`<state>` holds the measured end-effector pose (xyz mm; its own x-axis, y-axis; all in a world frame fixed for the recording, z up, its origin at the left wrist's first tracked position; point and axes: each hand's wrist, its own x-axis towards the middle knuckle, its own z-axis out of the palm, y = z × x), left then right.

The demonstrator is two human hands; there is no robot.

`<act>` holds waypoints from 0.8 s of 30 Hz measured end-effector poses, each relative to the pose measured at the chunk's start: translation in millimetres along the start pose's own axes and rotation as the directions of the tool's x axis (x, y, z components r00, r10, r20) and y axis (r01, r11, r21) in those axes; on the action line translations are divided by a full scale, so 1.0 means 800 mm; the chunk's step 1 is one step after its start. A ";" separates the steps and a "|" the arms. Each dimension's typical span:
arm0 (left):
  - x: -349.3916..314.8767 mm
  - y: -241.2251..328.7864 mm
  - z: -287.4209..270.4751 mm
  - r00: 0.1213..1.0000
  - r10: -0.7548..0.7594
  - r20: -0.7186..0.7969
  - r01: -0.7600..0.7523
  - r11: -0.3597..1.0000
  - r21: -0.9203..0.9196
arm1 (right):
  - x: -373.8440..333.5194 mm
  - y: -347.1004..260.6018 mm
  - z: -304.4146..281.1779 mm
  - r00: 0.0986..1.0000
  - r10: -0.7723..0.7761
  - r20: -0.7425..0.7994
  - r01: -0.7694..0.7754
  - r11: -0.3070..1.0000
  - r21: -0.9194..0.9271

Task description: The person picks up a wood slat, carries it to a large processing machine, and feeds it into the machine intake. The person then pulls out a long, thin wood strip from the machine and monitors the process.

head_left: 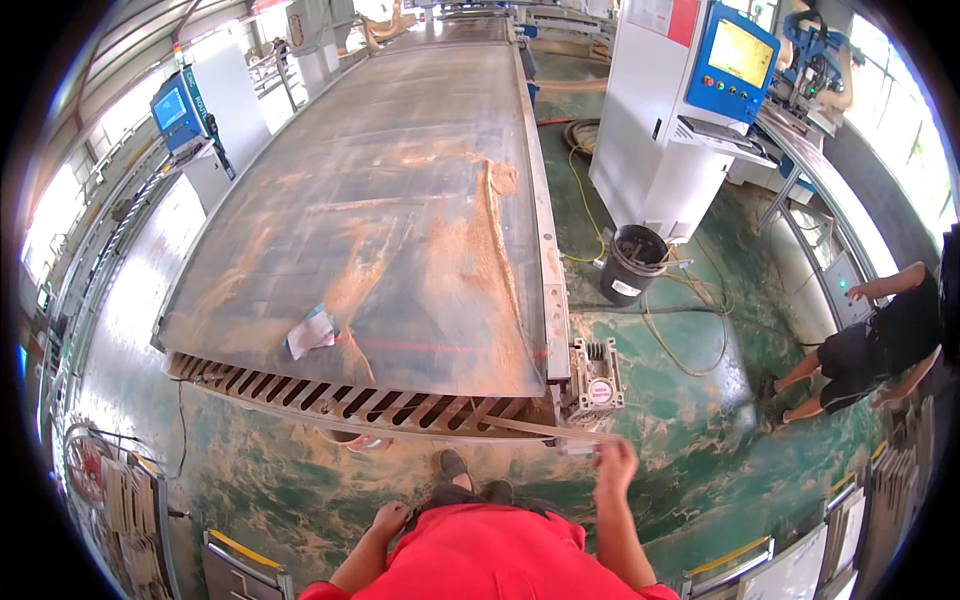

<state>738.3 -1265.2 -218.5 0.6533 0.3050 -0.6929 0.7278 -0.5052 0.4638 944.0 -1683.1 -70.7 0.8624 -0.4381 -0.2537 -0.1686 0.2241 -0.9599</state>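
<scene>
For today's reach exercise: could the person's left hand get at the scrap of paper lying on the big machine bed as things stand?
Probably not without stepping forward: the left hand hangs low by the hip, and the slatted bed end lies between it and the paper scrap.

- A long thin wooden strip (440,417), pale brown, lies nearly level along the near end of the big machine bed, just ahead of both hands.
- Its right end sits pinched in the raised right hand (614,466).
- From there it runs away leftward, well beyond the lowered left hand (388,518), which touches nothing.
</scene>
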 end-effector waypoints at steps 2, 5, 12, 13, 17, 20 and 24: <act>-0.005 0.020 0.000 0.998 0.008 -0.065 -0.011 0.999 -0.039 | -0.012 0.019 0.026 0.990 0.070 0.120 -0.067 0.997 -0.034; 0.000 0.025 0.001 0.988 0.101 -0.114 -0.093 0.993 0.070 | -0.005 0.023 0.039 0.991 0.071 0.117 -0.075 0.997 0.029; -0.009 -0.057 0.013 0.992 0.121 0.028 -0.124 0.979 0.163 | 0.055 -0.056 -0.072 0.938 -0.217 -0.271 0.247 0.965 0.082; -0.013 -0.053 0.010 0.997 0.061 0.041 -0.067 0.983 0.171 | 0.066 -0.063 -0.106 0.911 -0.249 -0.329 0.293 0.952 0.092; 0.007 -0.126 0.019 0.941 0.279 0.193 -0.338 0.714 0.613 | 0.054 -0.103 -0.123 0.844 -0.202 -0.496 0.307 0.941 0.140; 0.024 -0.117 0.013 0.953 0.209 0.220 -0.304 0.665 0.682 | 0.057 -0.055 -0.086 0.977 -0.085 -0.197 0.130 0.965 0.229; 0.009 -0.001 -0.022 0.997 0.060 0.053 -0.063 0.996 0.065 | 0.033 -0.012 -0.026 0.998 0.066 0.012 -0.067 0.993 0.101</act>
<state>746.0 -1248.2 -213.7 0.6838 0.2307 -0.6922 0.6699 -0.5747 0.4701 958.3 -1715.3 -70.9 0.8552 -0.4114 -0.3152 -0.1768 0.3400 -0.9237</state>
